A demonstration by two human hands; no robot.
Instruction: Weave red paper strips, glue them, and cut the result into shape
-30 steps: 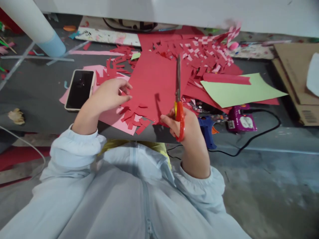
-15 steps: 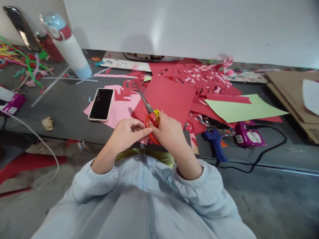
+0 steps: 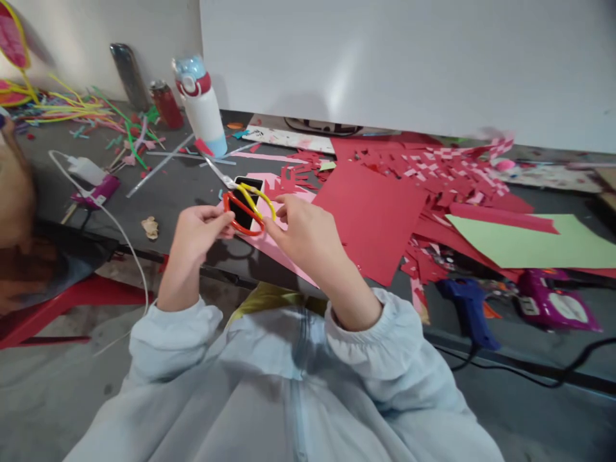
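Note:
Both my hands hold a pair of scissors with red and yellow handles above the near edge of the dark table. My left hand pinches the red handle loop. My right hand grips the yellow loop from the right. The blades point away to the upper left. Under the scissors lie a phone, mostly hidden, and a pink sheet. A large red paper sheet with cut strips lies just right of my right hand.
A white bottle with a blue base and two cans stand at the back left among coloured strips. A green sheet, a blue glue gun and a purple device lie right. Another person sits at the left edge.
The view has swung left. My right hand brought the scissors from over the red sheet leftward, and my left hand left the paper and took the red handle; the blades now point upper left.

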